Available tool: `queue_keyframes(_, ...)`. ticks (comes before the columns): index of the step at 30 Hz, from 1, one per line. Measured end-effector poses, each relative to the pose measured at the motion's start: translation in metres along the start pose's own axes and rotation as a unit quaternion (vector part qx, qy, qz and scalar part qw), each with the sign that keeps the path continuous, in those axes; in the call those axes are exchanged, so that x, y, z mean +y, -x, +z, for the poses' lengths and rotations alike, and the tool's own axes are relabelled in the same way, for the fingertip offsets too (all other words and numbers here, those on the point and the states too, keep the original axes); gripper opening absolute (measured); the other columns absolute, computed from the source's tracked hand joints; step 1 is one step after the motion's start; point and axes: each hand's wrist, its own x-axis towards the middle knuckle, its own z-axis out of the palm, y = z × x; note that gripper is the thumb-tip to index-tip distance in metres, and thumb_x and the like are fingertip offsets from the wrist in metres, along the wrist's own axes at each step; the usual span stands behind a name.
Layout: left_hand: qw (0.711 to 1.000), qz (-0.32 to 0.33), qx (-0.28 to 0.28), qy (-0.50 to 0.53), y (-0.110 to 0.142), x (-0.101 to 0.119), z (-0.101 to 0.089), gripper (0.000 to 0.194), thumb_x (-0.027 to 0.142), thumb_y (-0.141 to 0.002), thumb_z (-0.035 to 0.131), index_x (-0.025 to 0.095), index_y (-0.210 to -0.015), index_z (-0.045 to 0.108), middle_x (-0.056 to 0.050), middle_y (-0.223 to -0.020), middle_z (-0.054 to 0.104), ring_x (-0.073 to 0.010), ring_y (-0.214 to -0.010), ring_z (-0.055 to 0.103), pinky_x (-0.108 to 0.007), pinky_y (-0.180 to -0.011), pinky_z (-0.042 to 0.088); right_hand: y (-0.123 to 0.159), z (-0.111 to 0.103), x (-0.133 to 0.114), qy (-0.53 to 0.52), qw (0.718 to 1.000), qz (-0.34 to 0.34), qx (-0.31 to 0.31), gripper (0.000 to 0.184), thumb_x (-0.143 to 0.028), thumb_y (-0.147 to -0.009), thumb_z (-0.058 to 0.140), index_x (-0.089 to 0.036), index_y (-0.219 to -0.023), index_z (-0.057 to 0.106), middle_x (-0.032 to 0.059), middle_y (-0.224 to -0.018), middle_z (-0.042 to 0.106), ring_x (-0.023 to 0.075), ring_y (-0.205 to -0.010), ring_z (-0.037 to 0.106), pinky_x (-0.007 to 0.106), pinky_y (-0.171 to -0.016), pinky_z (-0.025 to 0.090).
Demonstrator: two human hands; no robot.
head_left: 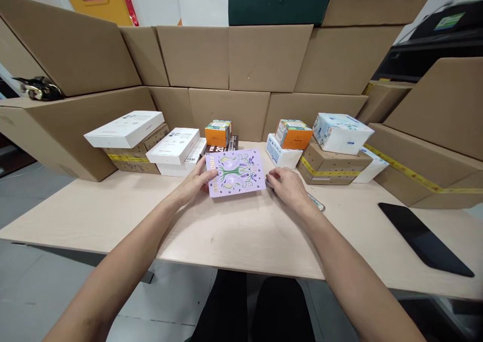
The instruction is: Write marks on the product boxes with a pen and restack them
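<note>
My left hand (195,181) grips the left edge of a flat purple item (241,173), thumb on top. Its front carries a green and violet pattern and yellow lettering that starts with "FIND". Whether it is a book or a thin box, I cannot tell. It is tilted up towards me above the table. Close to its right edge, my right hand (289,187) is closed, thumb and forefinger together at a small dark tip. Past the heel of that hand, the end of a slim pale object (317,202) shows; most of it is hidden.
White boxes (173,146) are stacked at the left. Behind the purple item stands an orange box (218,133). Another orange box (293,134), tissue-like white packs (341,132) and a brown carton (328,166) stand right. A black tablet (424,239) lies far right. Cardboard walls (230,110) enclose the back.
</note>
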Motion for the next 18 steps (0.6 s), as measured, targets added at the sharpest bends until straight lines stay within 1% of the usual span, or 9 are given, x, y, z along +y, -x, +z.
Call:
queue_keyframes(2, 1.000, -0.004, 0.006, 0.007, -0.001, -0.001, 0.001, 0.067, 0.049, -0.082, 0.068, 0.030, -0.141, 0.042, -0.007, -0.118, 0.069, -0.0237, -0.091, 0.070, -0.038, -0.078, 0.058, 0.001, -0.002, 0.001, 0.083, 0.995, 0.008, -0.055, 0.026, -0.033, -0.090, 0.052, -0.017, -0.097, 0.072, 0.0147, -0.107, 0.070, 0.0259, -0.098, 0.064, 0.032, -0.076, 0.042)
queue_keyframes(3, 1.000, -0.008, 0.008, 0.007, -0.001, -0.001, 0.000, 0.067, 0.049, -0.083, 0.068, 0.030, -0.141, 0.042, -0.007, -0.115, 0.070, -0.0229, -0.088, 0.070, -0.038, -0.078, 0.058, 0.002, -0.003, 0.000, 0.113, 0.990, 0.012, -0.081, 0.026, -0.033, -0.090, 0.053, -0.017, -0.097, 0.073, 0.0159, -0.108, 0.069, 0.0270, -0.097, 0.064, 0.033, -0.074, 0.042)
queue_keyframes(5, 1.000, -0.017, 0.012, 0.007, -0.001, -0.002, 0.000, 0.066, 0.049, -0.083, 0.067, 0.031, -0.141, 0.042, -0.005, -0.109, 0.071, -0.0213, -0.082, 0.070, -0.038, -0.078, 0.057, 0.004, -0.005, -0.002, 0.152, 0.982, 0.012, -0.113, 0.024, -0.030, -0.088, 0.054, -0.016, -0.097, 0.072, 0.0169, -0.111, 0.068, 0.0282, -0.098, 0.065, 0.033, -0.072, 0.041)
queue_keyframes(8, 0.999, -0.030, 0.015, 0.008, -0.002, -0.003, -0.001, 0.064, 0.050, -0.083, 0.065, 0.031, -0.140, 0.044, -0.003, -0.100, 0.072, -0.0199, -0.077, 0.069, -0.038, -0.077, 0.056, 0.005, -0.008, -0.007, 0.179, 0.975, 0.015, -0.131, 0.024, -0.023, -0.087, 0.054, -0.015, -0.102, 0.070, 0.0167, -0.114, 0.067, 0.0279, -0.101, 0.064, 0.032, -0.072, 0.040)
queue_keyframes(11, 0.999, -0.044, 0.012, 0.015, -0.003, -0.004, -0.002, 0.060, 0.052, -0.084, 0.063, 0.029, -0.137, 0.047, -0.003, -0.096, 0.071, -0.0194, -0.074, 0.067, -0.038, -0.075, 0.056, 0.005, -0.011, -0.008, 0.186, 0.973, 0.021, -0.134, 0.025, -0.021, -0.086, 0.054, -0.013, -0.105, 0.068, 0.0168, -0.114, 0.067, 0.0273, -0.100, 0.064, 0.032, -0.072, 0.039)
queue_keyframes(15, 0.998, -0.062, 0.019, -0.014, -0.004, -0.007, -0.004, 0.057, 0.057, -0.085, 0.060, 0.027, -0.133, 0.050, -0.003, -0.088, 0.071, -0.0200, -0.072, 0.066, -0.035, -0.071, 0.054, 0.007, -0.012, -0.009, 0.187, 0.972, 0.012, -0.140, 0.022, -0.019, -0.085, 0.053, -0.015, -0.100, 0.069, 0.0159, -0.109, 0.069, 0.0265, -0.096, 0.065, 0.031, -0.068, 0.037)
queue_keyframes(18, 0.998, -0.054, 0.029, -0.025, -0.007, -0.009, -0.005, 0.058, 0.058, -0.083, 0.063, 0.022, -0.127, 0.054, -0.005, -0.089, 0.072, -0.0214, -0.075, 0.067, -0.034, -0.070, 0.053, 0.008, -0.013, -0.011, 0.186, 0.970, 0.023, -0.153, 0.021, -0.017, -0.082, 0.054, -0.015, -0.094, 0.071, 0.0165, -0.102, 0.071, 0.0279, -0.091, 0.065, 0.032, -0.064, 0.036)
